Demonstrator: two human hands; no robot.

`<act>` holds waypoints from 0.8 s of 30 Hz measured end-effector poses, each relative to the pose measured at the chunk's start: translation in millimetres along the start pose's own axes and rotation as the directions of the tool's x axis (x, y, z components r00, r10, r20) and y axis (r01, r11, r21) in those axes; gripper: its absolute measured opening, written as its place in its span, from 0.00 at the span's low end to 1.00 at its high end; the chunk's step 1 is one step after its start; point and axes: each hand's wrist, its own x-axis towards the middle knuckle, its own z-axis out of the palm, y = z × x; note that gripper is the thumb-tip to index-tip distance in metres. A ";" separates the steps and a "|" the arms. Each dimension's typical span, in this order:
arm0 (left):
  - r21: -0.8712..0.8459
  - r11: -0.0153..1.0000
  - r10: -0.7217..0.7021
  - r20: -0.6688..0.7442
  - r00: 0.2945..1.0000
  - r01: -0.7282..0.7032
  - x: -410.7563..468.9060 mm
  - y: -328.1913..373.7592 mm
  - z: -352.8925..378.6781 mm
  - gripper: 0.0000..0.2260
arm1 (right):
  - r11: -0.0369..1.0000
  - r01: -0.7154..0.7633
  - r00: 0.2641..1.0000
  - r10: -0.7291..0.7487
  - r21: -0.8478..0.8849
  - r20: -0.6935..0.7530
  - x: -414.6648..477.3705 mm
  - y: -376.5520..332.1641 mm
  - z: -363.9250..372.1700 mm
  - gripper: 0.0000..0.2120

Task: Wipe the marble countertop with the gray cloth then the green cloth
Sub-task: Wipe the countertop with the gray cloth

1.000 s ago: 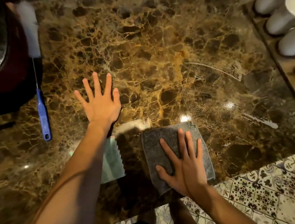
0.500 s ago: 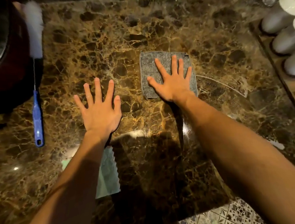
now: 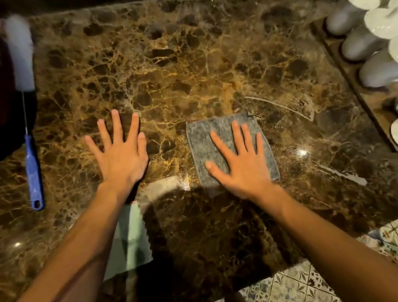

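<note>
while the left hand [image 3: 121, 155] lies flat with its grip spread on the bare marble table [image 3: 185, 63], the right hand [image 3: 240, 161] presses the gray cloth [image 3: 206, 140], grip spread. green cloth [image 3: 131, 241] lies partly under the left forearm.

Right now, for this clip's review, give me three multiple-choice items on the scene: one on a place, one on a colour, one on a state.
1. Where does the green cloth lie?
A. under the left forearm
B. on the cup tray
C. under the right hand

2. What colour is the brush handle?
A. red
B. blue
C. yellow

3. How is the right hand placed?
A. clenched in a fist
B. lifted off the counter
C. flat, fingers spread, on the gray cloth

Key: 1 A, the forearm crosses over it. 2 B, the handle at left is blue. 3 C, the palm presses the cloth flat.
</note>
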 end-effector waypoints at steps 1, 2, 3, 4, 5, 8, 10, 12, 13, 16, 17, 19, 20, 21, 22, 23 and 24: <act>-0.001 1.000 0.030 -0.011 0.999 -0.030 -1.6 7.7 -3.3 0.26 | 1.000 0.005 1.000 -0.005 -0.011 -0.002 -20.9 4.7 2.5 0.36; -0.005 0.998 0.062 -0.017 0.998 -0.062 -4.2 18.5 -6.1 0.26 | 1.000 0.013 1.000 -0.013 -0.025 -0.008 -41.7 8.8 4.6 0.36; -0.016 0.995 0.097 -0.021 0.995 -0.097 -7.6 31.8 -7.5 0.26 | 0.999 0.017 1.000 -0.017 -0.028 -0.021 -61.4 12.0 6.5 0.36; -0.033 0.990 0.136 -0.026 0.990 -0.136 -11.1 46.1 -6.6 0.26 | 1.000 0.011 0.999 -0.011 -0.020 -0.032 -78.6 14.7 7.8 0.36; -0.047 0.984 0.174 -0.023 0.985 -0.174 -14.9 61.1 -4.2 0.26 | 1.000 -0.008 0.999 0.008 -0.009 -0.034 -94.3 16.8 8.2 0.36; -0.061 0.971 0.233 0.032 0.972 -0.231 -24.2 92.8 9.2 0.26 | 0.998 -0.062 0.998 0.062 -0.005 -0.011 -133.3 19.3 10.8 0.36; -0.041 0.975 0.223 0.069 0.972 -0.220 -26.4 98.5 20.2 0.27 | 0.996 -0.082 0.997 0.082 -0.018 0.003 -152.1 20.3 14.5 0.36; -0.019 0.977 0.212 0.075 0.974 -0.212 -26.2 99.1 26.4 0.27 | 0.995 -0.097 0.995 0.098 -0.032 0.019 -162.1 22.0 16.8 0.36; -0.011 0.978 0.210 0.066 0.975 -0.210 -25.8 99.2 28.2 0.26 | 0.994 -0.101 0.995 0.102 -0.035 0.024 -163.6 22.7 17.1 0.36; -0.004 0.980 0.198 0.035 0.980 -0.198 -25.0 98.9 33.1 0.26 | 0.994 -0.105 0.994 0.106 -0.029 0.030 -160.8 23.3 18.2 0.37; -0.003 0.981 0.193 0.028 0.981 -0.193 -24.5 99.3 34.6 0.26 | 0.994 -0.106 0.994 0.107 -0.027 0.027 -156.7 23.8 17.8 0.37; 0.009 0.983 0.181 0.029 0.983 -0.182 -24.1 99.3 35.7 0.26 | 0.994 -0.105 0.994 0.105 -0.024 0.013 -143.9 24.9 14.0 0.37; 0.016 0.984 0.177 0.033 0.984 -0.177 -23.7 100.2 35.6 0.26 | 0.995 -0.100 0.995 0.100 -0.023 0.005 -133.0 26.9 10.4 0.37; 0.025 0.984 0.174 0.036 0.984 -0.175 -23.9 100.7 35.7 0.27 | 0.995 -0.097 0.995 0.097 -0.023 -0.005 -119.1 29.5 6.7 0.37; 0.035 0.983 0.177 0.035 0.984 -0.179 -23.8 100.5 36.2 0.27 | 0.995 -0.092 0.996 0.091 -0.025 -0.017 -101.3 32.1 3.5 0.37; 0.041 0.982 0.183 0.035 0.982 -0.185 -23.6 100.0 36.6 0.27 | 0.996 -0.085 0.996 0.084 -0.026 -0.028 -79.7 34.9 -0.2 0.37; 0.043 0.981 0.189 0.034 0.981 -0.191 -25.3 98.3 36.6 0.27 | 0.996 -0.082 0.996 0.081 -0.017 -0.039 -56.9 37.0 -3.6 0.37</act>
